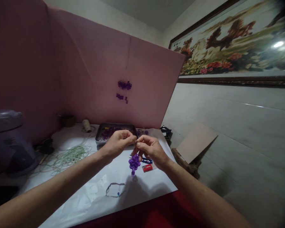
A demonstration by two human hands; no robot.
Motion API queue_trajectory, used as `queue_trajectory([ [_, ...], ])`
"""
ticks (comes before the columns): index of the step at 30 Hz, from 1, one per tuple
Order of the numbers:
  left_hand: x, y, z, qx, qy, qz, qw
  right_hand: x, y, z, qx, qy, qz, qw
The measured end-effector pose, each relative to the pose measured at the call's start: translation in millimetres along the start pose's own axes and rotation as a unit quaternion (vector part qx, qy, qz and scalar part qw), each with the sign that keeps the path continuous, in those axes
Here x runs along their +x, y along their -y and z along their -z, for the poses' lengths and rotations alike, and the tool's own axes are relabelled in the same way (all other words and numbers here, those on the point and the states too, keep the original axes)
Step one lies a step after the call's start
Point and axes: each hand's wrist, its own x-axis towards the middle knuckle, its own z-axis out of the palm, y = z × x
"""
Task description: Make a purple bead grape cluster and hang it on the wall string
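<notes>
A small cluster of purple beads [134,163] hangs on a thin thread just below my two hands, above the white table sheet [85,193]. My left hand [117,144] is closed, its fingertips pinched on the thread. My right hand [150,148] faces it, fingers also pinched on the thread above the cluster. The two hands almost touch at the fingertips. Behind them sits a metal tray [99,139] with purple beads in it.
More purple bead clusters [123,88] hang on the pink board [97,72]. A tangle of green cord [68,156], a spool [86,125], a red lighter [147,168], blue-handled scissors [146,161] and a thread loop [114,189] lie on the sheet. A purple appliance [7,139] stands at left.
</notes>
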Motion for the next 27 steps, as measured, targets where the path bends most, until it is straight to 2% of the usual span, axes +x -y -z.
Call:
queue_trajectory([
  [7,-4.8,6.9,3.4,-0.030,-0.021,-0.025,0.999,-3.0,5.9,-4.6,-0.036,-0.052,0.019,0.998],
  [11,-7.3,9.3,0.9,-0.032,-0.019,-0.012,0.999,-4.7,5.6,-5.9,-0.034,-0.052,0.028,0.998],
  [18,-9.5,0.4,-2.4,-0.033,-0.028,-0.007,0.999,-4.0,5.4,-4.5,-0.005,-0.070,0.027,0.997],
  [21,-10.3,-2.0,-3.4,-0.050,-0.006,0.007,0.999,-3.3,4.0,-1.7,-0.009,-0.074,0.012,0.997],
  [24,-9.5,-0.8,-5.1,-0.102,0.027,0.032,0.994,-3.3,2.9,0.1,-0.013,-0.068,0.000,0.998],
  [27,-6.7,-0.2,-6.8,-0.149,0.037,0.047,0.987,-3.4,1.9,2.3,-0.005,-0.058,-0.009,0.998],
])
